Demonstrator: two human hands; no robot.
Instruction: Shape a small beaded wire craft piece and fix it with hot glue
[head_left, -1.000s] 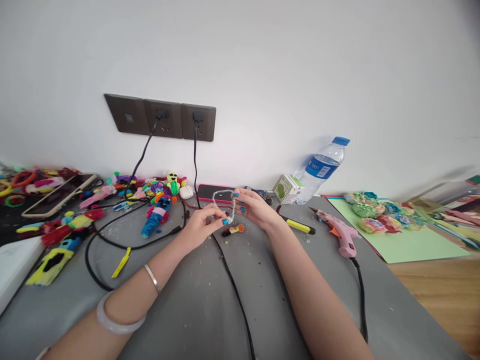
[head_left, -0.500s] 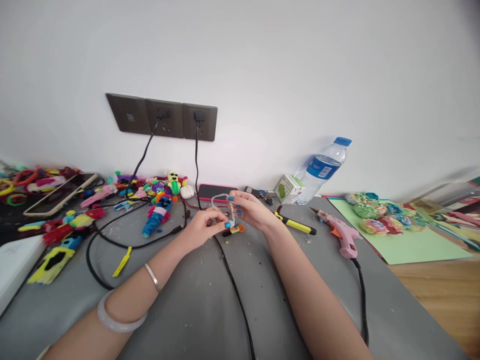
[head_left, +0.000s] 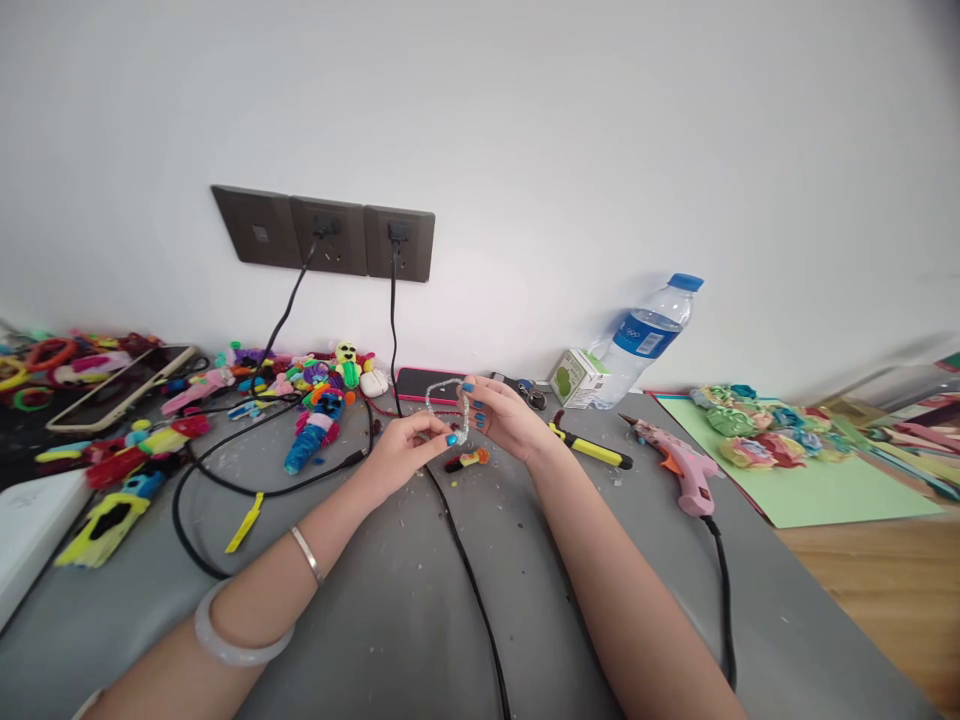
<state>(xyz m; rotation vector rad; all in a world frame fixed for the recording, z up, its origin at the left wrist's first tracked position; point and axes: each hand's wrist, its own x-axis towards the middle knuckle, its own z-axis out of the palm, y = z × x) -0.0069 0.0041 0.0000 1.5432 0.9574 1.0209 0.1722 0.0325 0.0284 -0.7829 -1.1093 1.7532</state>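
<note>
A silvery, glittery pipe cleaner (head_left: 430, 394), bent into a loop, is held above the grey table between both hands. My left hand (head_left: 403, 456) is closed, thumb and fingers pinching the loop's lower end. At the loop's right side, my right hand (head_left: 508, 422) grips it between thumb and fingertips. Some of the strand is hidden by the fingers. Just below lies a small orange, yellow and dark fuzzy piece (head_left: 466, 460). Right of my right hand rests a yellow-and-black tool (head_left: 596, 451), its left end partly covered.
A pink glue gun (head_left: 686, 475) with a black cord lies to the right. Behind stand a water bottle (head_left: 645, 335) and a small box (head_left: 576, 378). Colourful pipe-cleaner figures (head_left: 319, 430) and black cables (head_left: 285, 493) spread over the left. A phone (head_left: 420, 383) lies near the wall.
My left hand has drawn slightly left and its fingers have uncurled a little. The loop looks rounder and shows more. My right hand has barely shifted.
</note>
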